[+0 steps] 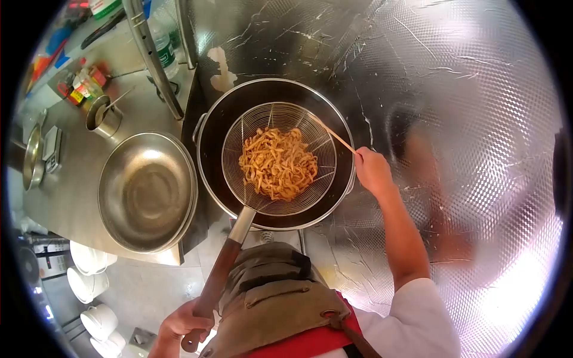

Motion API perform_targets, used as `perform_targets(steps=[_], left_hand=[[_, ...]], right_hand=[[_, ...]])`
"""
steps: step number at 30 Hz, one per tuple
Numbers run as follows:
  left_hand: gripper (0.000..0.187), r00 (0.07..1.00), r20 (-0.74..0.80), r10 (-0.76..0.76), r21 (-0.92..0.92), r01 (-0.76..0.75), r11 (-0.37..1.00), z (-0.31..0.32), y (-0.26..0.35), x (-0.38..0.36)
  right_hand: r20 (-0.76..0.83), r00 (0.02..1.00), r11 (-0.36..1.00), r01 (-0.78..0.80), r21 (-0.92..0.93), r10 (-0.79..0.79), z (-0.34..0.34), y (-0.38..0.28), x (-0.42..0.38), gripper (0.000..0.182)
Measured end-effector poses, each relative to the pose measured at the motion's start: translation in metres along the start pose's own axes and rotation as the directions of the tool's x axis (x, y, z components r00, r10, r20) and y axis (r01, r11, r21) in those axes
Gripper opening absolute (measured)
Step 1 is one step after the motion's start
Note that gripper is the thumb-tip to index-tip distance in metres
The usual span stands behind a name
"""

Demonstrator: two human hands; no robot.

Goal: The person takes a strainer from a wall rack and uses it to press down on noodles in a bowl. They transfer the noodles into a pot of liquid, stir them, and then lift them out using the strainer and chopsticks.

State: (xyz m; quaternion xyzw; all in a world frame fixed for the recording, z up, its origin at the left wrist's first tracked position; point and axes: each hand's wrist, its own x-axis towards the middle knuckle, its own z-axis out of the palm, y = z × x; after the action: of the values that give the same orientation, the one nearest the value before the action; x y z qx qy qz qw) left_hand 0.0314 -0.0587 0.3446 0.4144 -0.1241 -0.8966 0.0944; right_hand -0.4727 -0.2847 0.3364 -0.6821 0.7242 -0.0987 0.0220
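My left hand (182, 321) is closed around the end of the brown wooden handle of a large round wire strainer (233, 156). The strainer sits over a wide, dark-walled pot (210, 192) with two side handles. A heap of golden-brown fried strips (279, 166) lies in the middle of the mesh. From the right, my right hand (373, 170) grips a pair of wooden chopsticks (335, 136), held close together. Their tips reach the strainer's upper right rim, apart from the heap. How deep the pot's contents are is hidden by the strainer.
Left of the pot, stacked metal basins (148, 192) rest on a steel table. Beyond them are a metal cup (108, 124), a scale (52, 149) and bottles. A metal post (152, 59) rises near the pot. White buckets (86, 285) stand below; a textured metal surface (465, 119) extends rightward.
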Motion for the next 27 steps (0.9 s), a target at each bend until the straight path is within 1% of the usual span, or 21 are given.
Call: perform_targets(steps=[3,6,7,9,12,13,16,17,19,20,22,25,26,27], left_hand=[[0.036,0.997,-0.058,0.056,0.135,-0.047,0.99,0.003,0.006,-0.002],[0.044,0.995,0.024,0.094,0.145,-0.097,0.985,-0.006,0.003,-0.001],[0.047,0.994,0.013,0.107,0.15,-0.108,0.983,-0.006,0.003,0.0],[0.054,0.992,-0.006,0.126,0.166,-0.124,0.978,-0.003,0.005,0.001],[0.059,0.99,-0.044,0.132,0.127,-0.125,0.984,0.008,0.012,-0.003],[0.058,0.991,-0.033,0.132,0.144,-0.126,0.982,0.007,0.01,-0.002],[0.052,0.989,-0.015,0.146,0.174,-0.141,0.975,0.002,0.004,0.003],[0.05,0.989,-0.023,0.149,0.181,-0.143,0.973,0.0,0.002,0.003],[0.044,0.987,-0.041,0.155,0.184,-0.145,0.972,0.003,0.002,0.001],[0.041,0.986,-0.05,0.157,0.179,-0.146,0.973,0.009,0.005,-0.002],[0.036,0.986,-0.065,0.152,0.172,-0.139,0.975,0.014,0.004,-0.003],[0.034,0.989,-0.093,0.118,0.177,-0.1,0.979,0.008,-0.005,-0.004],[0.034,0.99,-0.105,0.097,0.187,-0.076,0.979,0.007,-0.004,-0.006],[0.034,0.99,-0.115,0.077,0.194,-0.053,0.979,0.006,-0.004,-0.007]], right_hand=[[0.02,1.0,0.997,0.018,-0.079,-0.017,-0.002,-0.01,0.0,0.017],[0.061,0.998,0.979,0.035,-0.203,-0.023,-0.001,-0.021,0.004,0.014],[0.083,0.996,0.968,0.039,-0.247,-0.019,0.0,-0.023,0.004,0.013],[0.074,0.997,0.968,0.036,-0.25,-0.018,-0.001,-0.028,0.002,0.012],[0.102,0.994,0.963,-0.005,-0.271,0.034,-0.019,-0.035,-0.003,0.013],[0.116,0.992,0.959,-0.016,-0.283,0.051,-0.025,-0.036,-0.003,0.014],[-0.038,0.996,0.994,-0.087,-0.067,0.084,-0.041,-0.016,-0.001,0.016],[-0.036,0.997,0.996,-0.065,-0.056,0.063,-0.043,-0.005,0.002,0.016],[-0.03,0.999,0.999,-0.027,-0.026,0.026,-0.036,0.021,0.013,0.016],[0.005,1.0,0.999,-0.023,-0.031,0.024,-0.032,0.031,0.019,0.014],[0.074,0.997,0.995,-0.034,0.095,0.027,-0.016,0.053,0.034,0.014],[0.154,0.988,0.965,-0.031,0.259,-0.01,-0.003,0.063,0.052,0.015],[0.177,0.984,0.952,-0.031,0.306,-0.025,-0.001,0.061,0.054,0.015],[0.153,0.988,0.954,-0.04,0.298,-0.006,-0.001,0.059,0.056,0.018]])
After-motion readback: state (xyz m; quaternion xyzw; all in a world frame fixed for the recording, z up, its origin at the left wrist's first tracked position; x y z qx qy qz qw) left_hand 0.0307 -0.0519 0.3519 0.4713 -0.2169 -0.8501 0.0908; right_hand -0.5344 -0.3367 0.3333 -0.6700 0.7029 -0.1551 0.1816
